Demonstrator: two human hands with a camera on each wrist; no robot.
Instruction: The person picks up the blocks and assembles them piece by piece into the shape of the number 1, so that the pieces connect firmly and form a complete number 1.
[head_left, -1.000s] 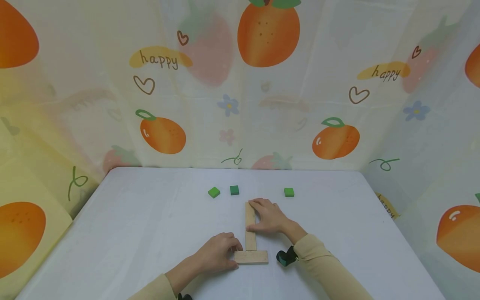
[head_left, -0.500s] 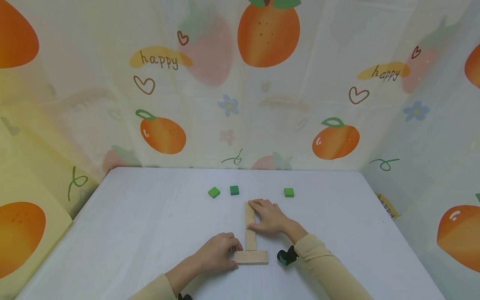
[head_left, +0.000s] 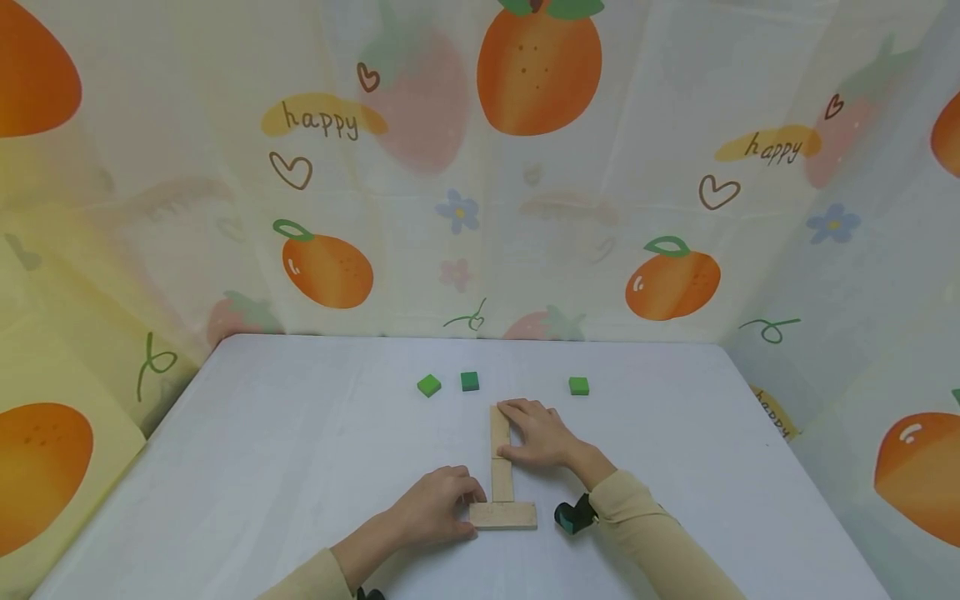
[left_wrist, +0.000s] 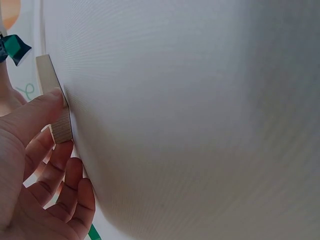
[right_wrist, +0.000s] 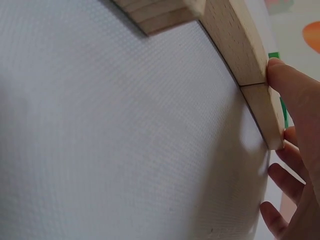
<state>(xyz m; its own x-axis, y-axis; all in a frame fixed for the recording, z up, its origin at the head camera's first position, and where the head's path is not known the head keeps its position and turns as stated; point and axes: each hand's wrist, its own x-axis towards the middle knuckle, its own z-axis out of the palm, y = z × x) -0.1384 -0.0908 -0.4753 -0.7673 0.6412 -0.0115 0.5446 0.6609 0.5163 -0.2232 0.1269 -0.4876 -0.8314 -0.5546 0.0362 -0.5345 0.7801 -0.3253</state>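
Observation:
Wooden blocks lie on the white table in a T shape. The crosswise block (head_left: 503, 517) is nearest the person, and its left end is held by the left hand (head_left: 431, 508), thumb on the near side and fingers at the far side. Behind it, two blocks run end to end away from the person: a middle block (head_left: 502, 481) and a far block (head_left: 500, 431). My right hand (head_left: 543, 435) grips the far block, fingertips at its far end and thumb by the seam. In the right wrist view, the thumb (right_wrist: 280, 75) touches wood near that seam.
Beyond the wooden blocks lie a light green block (head_left: 429, 385), a dark green block (head_left: 469, 381) and another green block (head_left: 578, 386). A curtain with printed oranges (head_left: 538, 71) hangs behind the table (head_left: 300, 433). A dark wrist device (head_left: 576, 514) sits by the right sleeve.
The right thumb has shifted slightly to the right at the far block's near end. The left hand and the crosswise block stay in place.

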